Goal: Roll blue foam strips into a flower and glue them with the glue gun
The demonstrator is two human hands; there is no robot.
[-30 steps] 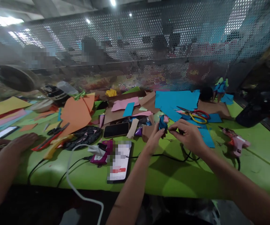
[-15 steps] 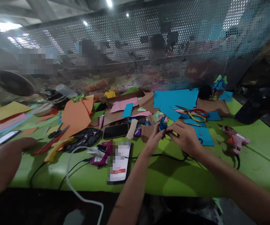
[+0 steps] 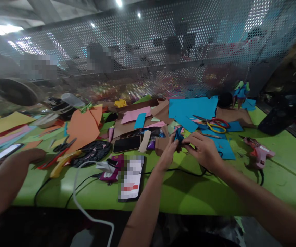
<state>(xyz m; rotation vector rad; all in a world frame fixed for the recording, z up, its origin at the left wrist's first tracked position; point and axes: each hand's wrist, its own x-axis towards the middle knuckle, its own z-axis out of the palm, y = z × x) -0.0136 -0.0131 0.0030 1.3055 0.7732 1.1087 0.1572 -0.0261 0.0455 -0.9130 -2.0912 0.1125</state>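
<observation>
Over the green table, my left hand (image 3: 169, 152) is closed around a small folded piece of blue paper (image 3: 179, 133), which sticks up in dark and light layers. My right hand (image 3: 201, 149) meets it from the right, thumb and fingers pinched at the paper's lower edge; the exact grip is partly hidden. Behind my right hand lie scissors (image 3: 218, 129) with red and yellow handles, on sheets of blue paper (image 3: 193, 108). A pencil-like stick (image 3: 211, 136) rests just beyond my knuckles.
Right of my arm lies a pink glue gun (image 3: 261, 152). A phone (image 3: 132, 180) and a purple power strip (image 3: 113, 168) with cables are left of my forearm. Farther left, a co-worker's hand (image 3: 33, 156) is near a yellow glue gun (image 3: 63, 163). A perforated metal screen (image 3: 148, 51) stands behind.
My two hands stay nearly in place, with only slight finger shifts on the blue paper. At the left, the co-worker's hand has moved a little to the right.
</observation>
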